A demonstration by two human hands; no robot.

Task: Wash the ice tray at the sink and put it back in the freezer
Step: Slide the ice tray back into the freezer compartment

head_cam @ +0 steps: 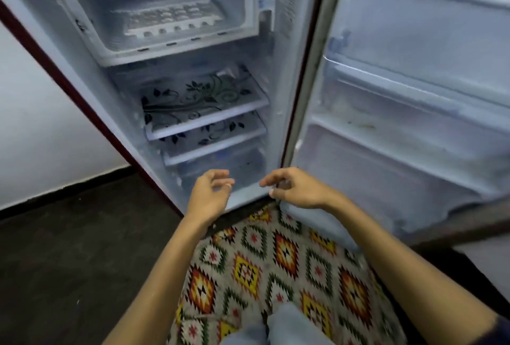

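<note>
One white plastic ice tray [170, 19] in open freezer box [176, 49], 11 o'clock. Two floral glass shelves [204, 101]. Left hand [209, 196], right hand [294, 189] low, fingers loosely curled, empty.

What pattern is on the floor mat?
Head view: mat shows diamond motifs in red, yellow, green and black on white.

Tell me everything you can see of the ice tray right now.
The ice tray is a pale, whitish tray, plastic by its look, with rows of small rounded cells; the picture is too blurred to count them or tell what is in them. It lies roughly flat on the floor of the freezer compartment at the top of the open fridge, long side facing the opening. Nothing else touches it: neither hand is near, both hover low by the fridge's bottom edge.
</note>
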